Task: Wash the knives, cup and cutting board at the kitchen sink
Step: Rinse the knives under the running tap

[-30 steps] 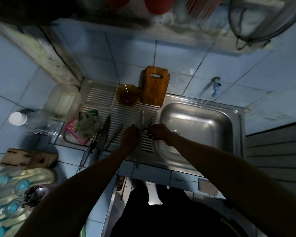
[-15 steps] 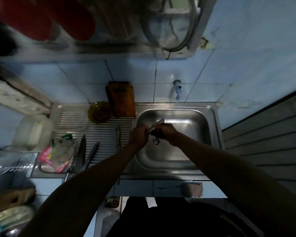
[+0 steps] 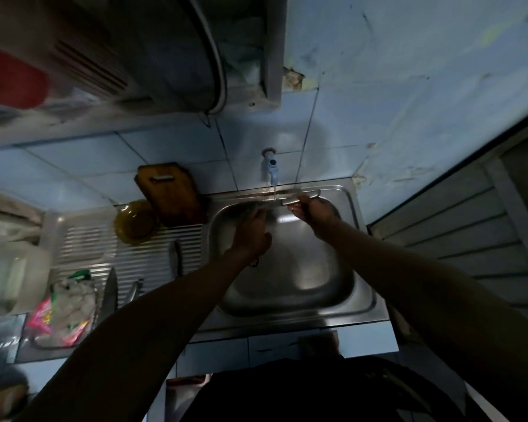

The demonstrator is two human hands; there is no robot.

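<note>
Right hand (image 3: 313,208) grips the knife (image 3: 290,200) by its metal handle, holding it level under the tap (image 3: 270,166) w/ a thin stream running, over the back of the sink (image 3: 360,269). Left hand (image 3: 252,233) reaches to the blade w/ fingers extended; contact is too blurred to tell. Judging by looks: all-steel knife, stiff, fairly light, slick when wet. Best to hold the handle firmly and wipe along the spine, away from the edge.

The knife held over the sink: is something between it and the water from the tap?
Nothing visible does. The right hand grips the knife by the handle, right below the tap, and the thin stream already lands on it. The left hand touches the blade from the side, clear of the stream.
</note>
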